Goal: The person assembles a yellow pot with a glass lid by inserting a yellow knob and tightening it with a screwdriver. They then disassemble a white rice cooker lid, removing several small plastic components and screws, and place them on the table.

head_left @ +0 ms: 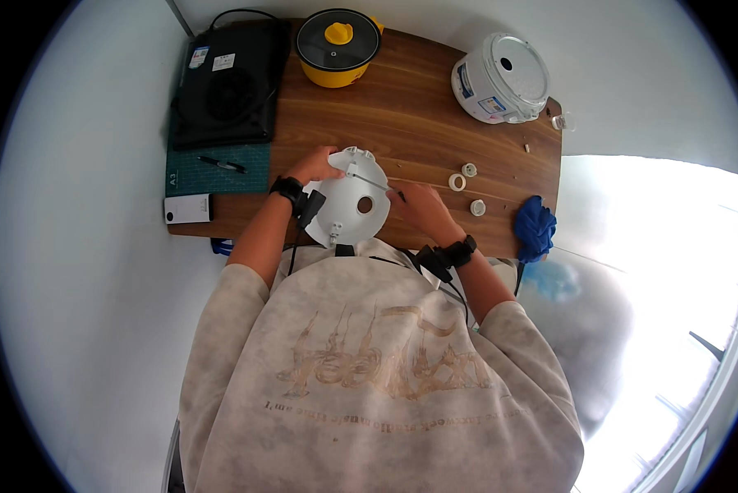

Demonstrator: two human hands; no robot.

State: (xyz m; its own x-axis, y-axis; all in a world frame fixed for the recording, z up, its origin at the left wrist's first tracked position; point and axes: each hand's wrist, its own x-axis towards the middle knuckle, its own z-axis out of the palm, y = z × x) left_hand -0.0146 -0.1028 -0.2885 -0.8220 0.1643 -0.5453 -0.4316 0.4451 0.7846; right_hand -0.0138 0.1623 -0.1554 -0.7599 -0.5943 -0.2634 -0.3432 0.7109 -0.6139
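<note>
A white round plastic cover (336, 204) with a dark round hole is tilted up at the table's front edge, close to my body. My left hand (314, 167) grips its upper left rim, thumb on the inner face. From the right, my right hand (422, 209) is closed around the dark handle of a screwdriver (372, 181). Its thin metal shaft reaches across the cover to a small fitting near the top; the tip's exact contact is too small to make out. Another white fitting (335, 233) sits at the cover's lower edge.
Right of my hand lie small white plastic rings (457, 182) and a cap (478, 208). A blue cloth (535, 229) hangs at the right edge. Behind stand a white lidded appliance (488, 90), a yellow pot (329, 76) and a black appliance (250, 78); a pen (221, 164) lies on the green mat (250, 181).
</note>
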